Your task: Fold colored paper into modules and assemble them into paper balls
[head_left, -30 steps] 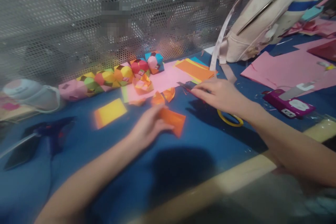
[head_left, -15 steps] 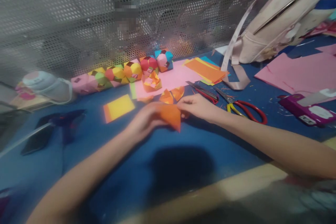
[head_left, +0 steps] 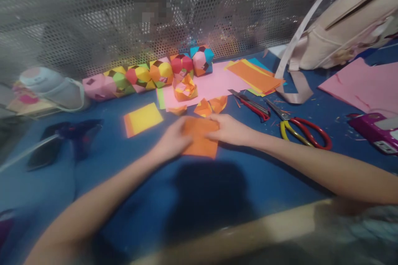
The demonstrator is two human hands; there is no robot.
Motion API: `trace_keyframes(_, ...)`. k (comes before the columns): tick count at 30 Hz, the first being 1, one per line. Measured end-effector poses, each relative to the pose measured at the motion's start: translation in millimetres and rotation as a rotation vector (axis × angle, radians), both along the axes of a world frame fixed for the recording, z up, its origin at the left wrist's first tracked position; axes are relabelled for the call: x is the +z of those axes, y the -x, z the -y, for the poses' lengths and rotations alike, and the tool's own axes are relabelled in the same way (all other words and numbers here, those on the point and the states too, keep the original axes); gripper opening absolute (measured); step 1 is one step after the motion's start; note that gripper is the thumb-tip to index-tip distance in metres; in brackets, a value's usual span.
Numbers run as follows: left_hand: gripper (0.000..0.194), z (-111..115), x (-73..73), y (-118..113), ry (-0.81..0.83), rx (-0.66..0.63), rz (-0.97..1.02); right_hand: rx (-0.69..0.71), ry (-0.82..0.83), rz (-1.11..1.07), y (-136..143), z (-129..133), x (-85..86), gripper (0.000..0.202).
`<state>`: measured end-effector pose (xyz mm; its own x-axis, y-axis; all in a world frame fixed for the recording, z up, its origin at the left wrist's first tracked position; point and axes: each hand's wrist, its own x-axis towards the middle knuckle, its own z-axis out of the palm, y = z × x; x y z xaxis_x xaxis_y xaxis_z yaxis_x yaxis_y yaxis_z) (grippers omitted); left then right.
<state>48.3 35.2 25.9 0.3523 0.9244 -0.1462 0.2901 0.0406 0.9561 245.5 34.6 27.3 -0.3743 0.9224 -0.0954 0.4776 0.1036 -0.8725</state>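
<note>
Between my two hands is a square sheet of orange paper (head_left: pixel 201 138), held a little above the blue table. My left hand (head_left: pixel 172 137) grips its left edge, fingers blurred. My right hand (head_left: pixel 228 129) pinches its upper right side with the thumb on top. Just beyond lie folded orange paper pieces (head_left: pixel 203 108). A partly assembled orange and yellow paper piece (head_left: pixel 185 89) sits behind them on a pink sheet (head_left: pixel 214 85). To the left lies a stack of yellow and orange paper squares (head_left: pixel 144 119).
A row of colourful folded paper balls (head_left: pixel 160 71) lines the perforated metal screen (head_left: pixel 108 29). Right of my hands lie a red utility knife (head_left: pixel 253 105), scissors (head_left: pixel 298 126) and a purple device (head_left: pixel 377 132). A glue gun (head_left: pixel 77 132) rests left; a pale bag (head_left: pixel 338 37) stands back right.
The orange paper showed as a pointed triangle earlier and now shows as a flat square. My right hand's fingers now reach over the sheet. The camera view has shifted slightly.
</note>
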Motion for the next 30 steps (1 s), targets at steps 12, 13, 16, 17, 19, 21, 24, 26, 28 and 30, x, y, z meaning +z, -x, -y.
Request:
trace_keyframes(12,0.054,-1,-9.9,-2,-0.431,-0.222,-0.423,0.141,-0.396,0.255,-2,-14,-24.4,0.038)
trace_keyframes(13,0.055,-1,-10.9,-2,-0.438,-0.216,-0.439,0.150,-0.410,0.247,-2,-14,-25.5,0.036)
trace_keyframes(16,0.061,1,-13.0,2,-0.427,-0.187,-0.495,0.168,-0.441,0.227,-4,-15,-28.3,0.027)
trace_keyframes(17,0.061,2,-13.5,4,-0.422,-0.182,-0.511,0.174,-0.447,0.221,-5,-15,-28.8,0.025)
trace_keyframes(19,0.059,3,-14.4,5,-0.422,-0.181,-0.530,0.184,-0.453,0.216,-6,-14,-29.6,0.023)
trace_keyframes(21,0.057,4,-15.3,5,-0.439,-0.184,-0.539,0.188,-0.455,0.219,-6,-13,-30.0,0.027)
trace_keyframes(24,0.054,5,-17.1,2,-0.487,-0.190,-0.540,0.209,-0.459,0.213,-6,-12,-30.6,0.037)
trace_keyframes(26,0.052,5,-18.7,0,-0.515,-0.200,-0.530,0.234,-0.458,0.200,-6,-13,-30.8,0.039)
trace_keyframes(28,0.053,6,-20.5,0,-0.525,-0.210,-0.520,0.247,-0.458,0.197,-7,-14,-31.1,0.038)
trace_keyframes(30,0.054,6,-21.9,1,-0.522,-0.215,-0.520,0.245,-0.473,0.209,-9,-15,-31.5,0.037)
